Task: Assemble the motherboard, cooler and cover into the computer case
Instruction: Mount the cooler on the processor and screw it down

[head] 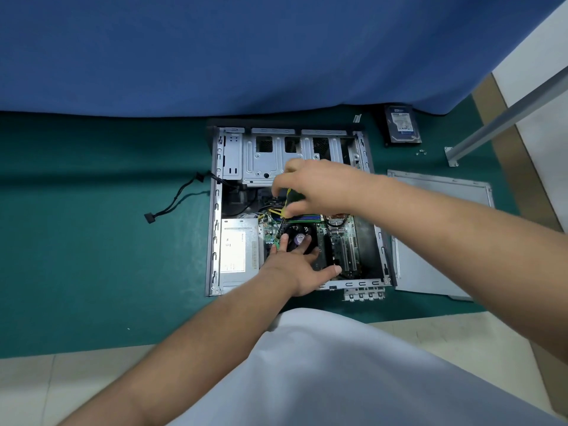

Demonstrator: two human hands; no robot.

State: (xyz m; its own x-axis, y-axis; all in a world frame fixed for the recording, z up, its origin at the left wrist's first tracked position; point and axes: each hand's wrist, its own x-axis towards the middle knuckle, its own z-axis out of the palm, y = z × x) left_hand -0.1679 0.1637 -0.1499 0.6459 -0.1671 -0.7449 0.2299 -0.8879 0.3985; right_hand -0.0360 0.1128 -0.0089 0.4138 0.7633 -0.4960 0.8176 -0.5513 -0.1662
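Green mat (92,241) over pale tile floor (46,392); blue drape (246,50) beyond fingers; white wall (541,50) right.

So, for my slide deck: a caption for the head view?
Left hand steadies the cooler while right hand drives a screwdriver.

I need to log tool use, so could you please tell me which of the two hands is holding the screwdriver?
The right hand grips the yellow-and-black screwdriver; the left hand lies flat on the black round cooler fan.
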